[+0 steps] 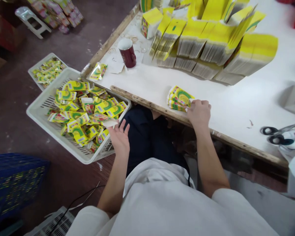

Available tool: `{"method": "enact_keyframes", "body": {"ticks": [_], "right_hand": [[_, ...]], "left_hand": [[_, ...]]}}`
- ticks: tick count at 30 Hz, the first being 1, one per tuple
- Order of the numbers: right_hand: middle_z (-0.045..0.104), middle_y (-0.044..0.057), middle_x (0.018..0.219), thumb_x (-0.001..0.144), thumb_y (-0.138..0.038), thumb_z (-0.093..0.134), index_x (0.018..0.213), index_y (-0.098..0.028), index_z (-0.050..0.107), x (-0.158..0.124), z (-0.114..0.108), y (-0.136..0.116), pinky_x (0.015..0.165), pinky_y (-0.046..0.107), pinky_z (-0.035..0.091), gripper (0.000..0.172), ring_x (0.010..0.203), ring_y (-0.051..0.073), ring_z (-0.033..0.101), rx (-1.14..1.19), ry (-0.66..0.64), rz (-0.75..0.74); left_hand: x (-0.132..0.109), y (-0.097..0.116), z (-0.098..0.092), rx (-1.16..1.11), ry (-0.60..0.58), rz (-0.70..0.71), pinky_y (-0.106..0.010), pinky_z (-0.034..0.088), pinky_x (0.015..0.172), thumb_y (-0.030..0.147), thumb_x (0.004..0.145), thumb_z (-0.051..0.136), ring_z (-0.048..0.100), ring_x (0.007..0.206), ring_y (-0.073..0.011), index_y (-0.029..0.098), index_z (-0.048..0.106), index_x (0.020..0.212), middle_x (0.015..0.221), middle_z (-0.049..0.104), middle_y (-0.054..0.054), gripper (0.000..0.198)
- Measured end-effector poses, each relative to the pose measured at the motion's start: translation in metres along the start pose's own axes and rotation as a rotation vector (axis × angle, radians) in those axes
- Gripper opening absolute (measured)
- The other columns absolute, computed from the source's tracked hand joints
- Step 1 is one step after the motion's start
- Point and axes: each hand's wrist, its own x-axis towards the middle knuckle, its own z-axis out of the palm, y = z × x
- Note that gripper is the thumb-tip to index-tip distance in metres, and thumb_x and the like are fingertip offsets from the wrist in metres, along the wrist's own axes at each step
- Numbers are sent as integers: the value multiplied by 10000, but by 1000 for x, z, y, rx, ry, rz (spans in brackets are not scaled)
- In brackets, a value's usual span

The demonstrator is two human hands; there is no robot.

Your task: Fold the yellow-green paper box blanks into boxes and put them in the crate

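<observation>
My left hand (120, 137) is over the right rim of a white plastic basket (56, 143), fingers spread. Right at its fingertips is a small yellow-and-green carton (101, 118), its pale end towards the hand; whether they touch I cannot tell. Many similar small cartons (79, 133) lie heaped in the basket. At the table's near edge, my right hand (199, 114) has its fingers curled at the right end of a small fanned stack of flat yellow cartons (180, 97). Its fingertips are partly hidden.
Tall rows of flat yellow cartons (204, 41) stand on the white table (236, 108). A dark red mug (127, 54) and a clear-wrapped packet (98, 71) are to the left, scissors (276, 135) to the right. A smaller basket (34, 73) and a blue crate (14, 186) are on the floor.
</observation>
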Motion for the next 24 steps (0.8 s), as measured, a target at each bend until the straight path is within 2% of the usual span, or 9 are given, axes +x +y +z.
{"method": "enact_keyframes", "body": {"ticks": [2, 5, 10, 13, 15, 18, 20, 22, 24], "right_hand": [[530, 210, 1297, 859, -504, 606, 1011, -256, 545, 8, 2, 15, 1026, 778, 310, 298, 1362, 499, 348, -49, -23, 19], [594, 179, 1182, 816, -475, 679, 928, -282, 501, 9, 6, 14, 1032, 751, 298, 285, 1279, 469, 431, -134, -26, 49], [645, 66, 864, 761, -305, 705, 875, -284, 396, -1, -3, -28, 902, 551, 447, 330, 901, 310, 603, -120, 35, 198], [646, 45, 869, 742, -260, 679, 991, -252, 382, -20, -10, -61, 793, 439, 477, 388, 734, 223, 594, -46, 11, 214], [654, 27, 882, 759, -280, 657, 1023, -241, 401, -40, -9, -83, 710, 351, 488, 370, 691, 181, 597, 43, -99, 143], [644, -26, 771, 754, -245, 639, 976, -241, 463, -73, 3, -111, 605, 269, 480, 283, 614, 142, 600, 209, -427, 38], [609, -40, 756, 781, -236, 646, 960, -245, 448, -92, 14, -124, 603, 252, 475, 267, 622, 128, 578, 434, -627, 40], [587, -36, 797, 809, -254, 671, 978, -248, 431, -107, 25, -132, 652, 255, 482, 294, 683, 126, 570, 620, -677, 61], [591, -16, 891, 795, -273, 722, 1047, -248, 434, -115, 33, -135, 722, 274, 491, 383, 775, 136, 578, 688, -664, 64]], "left_hand": [[-5, -4, -1, 37, -59, -65, -362, 581, 859, 651, 846, 616, 665, 1119, -237, 236, 543, 1139, 1439, 523, -166, 513], [-18, -13, 1, 90, -150, -84, -317, 570, 798, 537, 800, 738, 690, 979, -190, 230, 516, 1139, 1343, 594, -156, 508], [-29, -22, 4, 139, -365, -121, -284, 561, 750, 503, 781, 774, 696, 911, -173, 238, 522, 1235, 1181, 670, -103, 583], [-34, -28, 8, 94, -518, -120, -341, 568, 830, 563, 717, 807, 680, 1052, -231, 246, 519, 1290, 1263, 646, -128, 715], [-40, -31, 15, 18, -555, -105, -397, 548, 930, 631, 664, 813, 625, 1194, -275, 268, 536, 1295, 1348, 608, -129, 779], [-50, -27, 34, -106, -555, -107, -429, 531, 971, 748, 628, 762, 588, 1243, -308, 260, 623, 1174, 1257, 655, -116, 746], [-54, -19, 47, -160, -538, -128, -410, 557, 895, 776, 654, 718, 650, 1107, -300, 229, 662, 1016, 1021, 699, -101, 658], [-56, -10, 57, -194, -478, -140, -353, 572, 781, 755, 700, 696, 675, 862, -235, 209, 640, 851, 788, 640, -47, 570], [-54, -3, 62, -208, -377, -130, -265, 542, 645, 738, 716, 698, 581, 630, -139, 199, 572, 731, 659, 523, 12, 554]]}}
